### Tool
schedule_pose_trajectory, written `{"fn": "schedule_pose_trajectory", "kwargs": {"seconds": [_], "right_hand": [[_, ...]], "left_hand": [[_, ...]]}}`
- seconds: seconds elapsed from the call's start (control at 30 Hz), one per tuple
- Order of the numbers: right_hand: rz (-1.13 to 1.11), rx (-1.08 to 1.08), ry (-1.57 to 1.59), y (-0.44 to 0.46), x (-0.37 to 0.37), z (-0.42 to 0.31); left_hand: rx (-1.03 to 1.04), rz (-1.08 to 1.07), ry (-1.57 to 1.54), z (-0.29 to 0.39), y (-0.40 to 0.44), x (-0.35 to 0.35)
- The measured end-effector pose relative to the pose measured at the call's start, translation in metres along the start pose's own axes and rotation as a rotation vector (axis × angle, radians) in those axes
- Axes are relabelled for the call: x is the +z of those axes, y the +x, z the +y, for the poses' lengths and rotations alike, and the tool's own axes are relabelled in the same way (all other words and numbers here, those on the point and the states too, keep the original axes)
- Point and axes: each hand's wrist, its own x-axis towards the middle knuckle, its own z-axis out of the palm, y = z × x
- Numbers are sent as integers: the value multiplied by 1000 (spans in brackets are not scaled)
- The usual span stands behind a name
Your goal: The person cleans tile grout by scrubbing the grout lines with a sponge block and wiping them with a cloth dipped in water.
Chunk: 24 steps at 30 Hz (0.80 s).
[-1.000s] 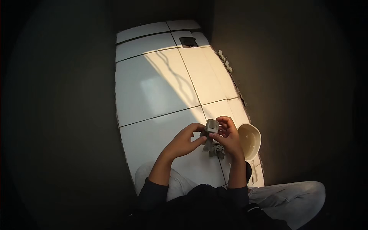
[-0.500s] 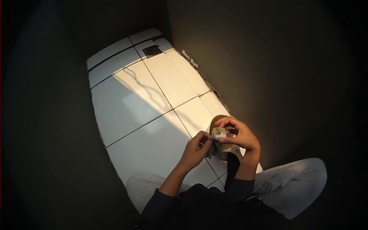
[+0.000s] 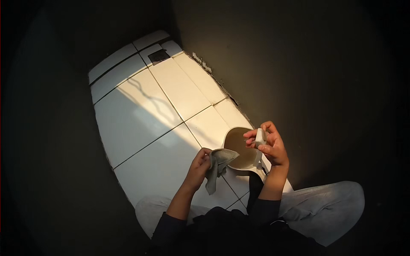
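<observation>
A limp grey cloth (image 3: 217, 165) hangs from my left hand (image 3: 197, 170), pinched between thumb and fingers. In my right hand (image 3: 274, 148) is a small white boxy piece (image 3: 260, 137), gripped between thumb and fingertips; its exact kind is unclear. Below both hands, a round off-white container (image 3: 236, 144) stands on the tiles with its mouth upward. The cloth's tip reaches over the near left rim of this container. My right hand is above its right side and covers part of it.
White floor tiles (image 3: 145, 170) stretch ahead, partly sunlit. A dark square drain (image 3: 158, 56) lies at the far end. A dark wall (image 3: 299, 77) with a broken lower edge borders the right side. My bent legs (image 3: 320, 209) flank the near tiles.
My hands have moved apart. The left went down and left with the cloth, while the right rose slightly to the right with the white piece. More of the container's inside shows.
</observation>
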Motion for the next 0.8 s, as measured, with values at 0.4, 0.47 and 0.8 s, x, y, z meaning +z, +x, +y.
{"fn": "schedule_pose_trajectory", "kwargs": {"seconds": [0.4,0.47,0.8], "right_hand": [[-10,341,-1094,7,-16,59],[9,332,-1058,6,-13,60],[-10,469,-994,8,-8,59]], "left_hand": [[-7,345,18,-11,13,-16],[-20,344,21,-8,13,-16],[-67,327,34,1,10,-11]]}}
